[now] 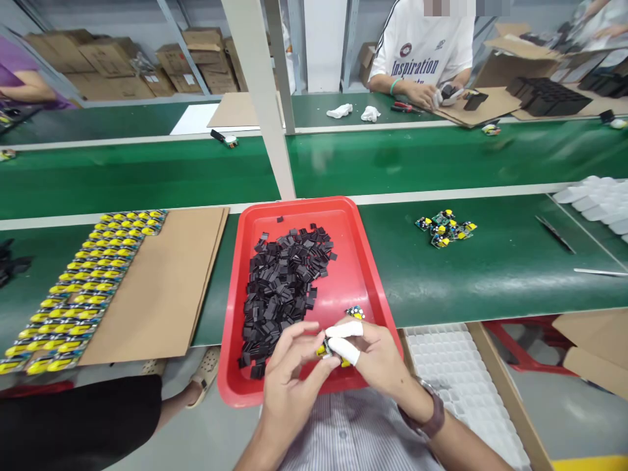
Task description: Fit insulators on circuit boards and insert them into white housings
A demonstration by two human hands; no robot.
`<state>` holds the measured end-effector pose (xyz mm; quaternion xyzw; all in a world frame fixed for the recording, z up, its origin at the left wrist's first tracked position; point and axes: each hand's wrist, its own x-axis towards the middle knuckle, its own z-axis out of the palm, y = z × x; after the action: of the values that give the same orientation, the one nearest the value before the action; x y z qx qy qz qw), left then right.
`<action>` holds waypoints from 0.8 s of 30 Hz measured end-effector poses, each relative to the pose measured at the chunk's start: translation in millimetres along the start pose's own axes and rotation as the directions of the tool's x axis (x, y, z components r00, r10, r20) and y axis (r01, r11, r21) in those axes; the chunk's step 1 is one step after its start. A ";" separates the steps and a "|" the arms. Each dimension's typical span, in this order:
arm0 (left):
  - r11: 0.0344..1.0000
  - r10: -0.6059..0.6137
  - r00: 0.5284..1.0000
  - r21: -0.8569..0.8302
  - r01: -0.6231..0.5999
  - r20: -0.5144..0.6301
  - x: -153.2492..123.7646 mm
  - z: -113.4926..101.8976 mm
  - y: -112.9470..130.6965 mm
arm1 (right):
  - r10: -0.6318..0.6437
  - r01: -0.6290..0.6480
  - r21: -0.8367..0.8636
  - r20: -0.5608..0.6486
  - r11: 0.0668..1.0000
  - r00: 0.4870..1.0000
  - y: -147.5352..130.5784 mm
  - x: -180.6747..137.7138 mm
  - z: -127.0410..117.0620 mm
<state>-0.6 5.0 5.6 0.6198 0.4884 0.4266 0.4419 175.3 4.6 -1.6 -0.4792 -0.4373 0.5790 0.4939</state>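
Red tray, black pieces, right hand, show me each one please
Red tray [346, 271]: head view, bare floor.
Black pieces [284, 281]: head view, middle of the pile.
Right hand [384, 358]: head view, middle of hand.

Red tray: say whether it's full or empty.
Partly filled: black pieces heap the left of the red tray, its bottom showing at right.

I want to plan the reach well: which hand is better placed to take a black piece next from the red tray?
Probably the left hand: it is closer to the black pieces in the red tray. The right hand is farther right; both hands are at a small board.
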 end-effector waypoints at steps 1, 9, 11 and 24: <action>0.996 0.058 0.998 0.062 -0.058 0.009 -0.1 -0.2 0.8 | 0.043 -0.044 0.064 0.028 0.997 0.999 2.8 -0.6 -2.1; 0.896 0.297 0.955 0.346 -0.278 -0.003 -6.1 2.8 1.0 | -0.080 0.082 -0.094 0.023 0.992 0.997 3.4 -14.8 -5.4; 0.873 0.337 0.941 0.378 -0.306 -0.016 -7.8 4.9 -0.4 | -0.140 0.144 -0.228 0.032 0.963 0.990 -2.3 -16.7 -1.1; 0.833 0.425 0.904 0.374 -0.407 0.036 -4.1 5.8 -9.5 | -0.343 0.342 -0.353 0.062 0.871 0.937 -7.6 -13.0 2.1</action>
<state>2.2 1.5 -5.4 0.7730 0.4244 0.4267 0.2006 175.1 -7.4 7.7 -0.4770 -0.6126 0.3922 0.4934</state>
